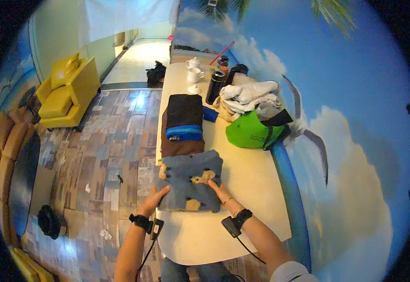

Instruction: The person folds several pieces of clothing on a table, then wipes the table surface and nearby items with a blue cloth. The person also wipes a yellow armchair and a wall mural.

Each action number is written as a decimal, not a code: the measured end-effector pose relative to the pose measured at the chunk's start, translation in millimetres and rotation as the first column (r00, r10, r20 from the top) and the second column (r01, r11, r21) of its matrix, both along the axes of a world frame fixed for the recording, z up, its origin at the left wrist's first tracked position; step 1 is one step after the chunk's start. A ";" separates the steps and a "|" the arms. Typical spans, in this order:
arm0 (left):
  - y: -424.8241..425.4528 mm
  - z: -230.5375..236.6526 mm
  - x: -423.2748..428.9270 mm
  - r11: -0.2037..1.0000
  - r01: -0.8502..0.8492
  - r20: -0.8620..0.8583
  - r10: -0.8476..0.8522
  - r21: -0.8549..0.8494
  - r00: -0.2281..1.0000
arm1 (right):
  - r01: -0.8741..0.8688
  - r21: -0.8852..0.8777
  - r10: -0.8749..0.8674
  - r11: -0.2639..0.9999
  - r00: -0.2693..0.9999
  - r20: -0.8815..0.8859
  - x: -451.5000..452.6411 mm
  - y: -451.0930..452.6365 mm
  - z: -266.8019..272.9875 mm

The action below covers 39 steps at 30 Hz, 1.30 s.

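Note:
A folded blue-grey fleecy garment [187, 187] with tan animal shapes lies on the pale table before me. My left hand [156, 198] is at its left edge, the thumb on top and the other fingers partly hidden. My right hand [220, 193] rests at its right side, a finger touching a tan patch on top. Just beyond the fleecy piece is a folded brown cloth [182, 147], partly under a folded black garment [184, 111] with a blue striped band. A dark blue piece of fabric [210, 114] sticks out to the right of the black one.
The table [250, 179] also bears a green bag [243, 132], a heap of white cloth [250, 93], a black bottle [215, 87], a white cup [194, 75], a lid [194, 89] and a teapot [192, 62]. A yellow armchair [66, 93] stands left on the floor.

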<state>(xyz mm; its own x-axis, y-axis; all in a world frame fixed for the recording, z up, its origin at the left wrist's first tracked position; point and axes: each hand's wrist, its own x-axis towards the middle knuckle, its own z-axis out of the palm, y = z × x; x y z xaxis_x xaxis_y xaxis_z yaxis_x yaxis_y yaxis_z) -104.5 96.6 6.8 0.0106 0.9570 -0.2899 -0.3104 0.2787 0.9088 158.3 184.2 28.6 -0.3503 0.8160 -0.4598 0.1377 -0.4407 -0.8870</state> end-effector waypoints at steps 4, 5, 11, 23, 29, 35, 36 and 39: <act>-11.2 -11.5 9.4 0.990 0.050 0.006 -0.050 -0.133 0.999 | 0.098 0.100 -0.103 0.990 0.993 0.050 10.3 -23.0 17.6; -11.6 -26.9 5.7 0.987 0.091 0.043 -0.086 -0.134 0.995 | 0.135 0.142 -0.142 0.981 0.989 0.040 11.5 -28.3 11.4; -21.4 -2.1 78.5 0.986 0.098 0.057 -0.091 -0.135 0.994 | 0.197 0.002 -0.197 0.980 0.980 0.008 74.4 -62.8 24.9; 112.9 3.7 257.5 0.969 0.221 0.108 -0.209 -0.114 0.972 | 0.416 -0.007 -0.415 0.910 0.909 0.021 241.8 42.1 43.4; 176.7 -0.7 314.6 0.991 0.125 0.042 -0.123 -0.054 0.992 | 0.460 0.107 -0.469 0.881 0.824 0.318 285.7 116.7 40.2; 207.4 5.7 341.4 0.989 0.151 0.033 -0.151 -0.006 0.988 | 0.360 0.292 -0.463 0.886 0.712 0.528 338.8 159.9 -19.0; 206.9 13.5 338.3 0.992 0.122 -0.009 -0.122 -0.033 0.992 | 0.370 0.267 -0.455 0.890 0.752 0.477 339.1 163.0 -23.2; 206.8 -5.2 314.6 0.983 0.145 -0.048 -0.151 -0.116 0.987 | 0.401 0.188 -0.443 0.896 0.796 0.413 290.7 156.2 22.0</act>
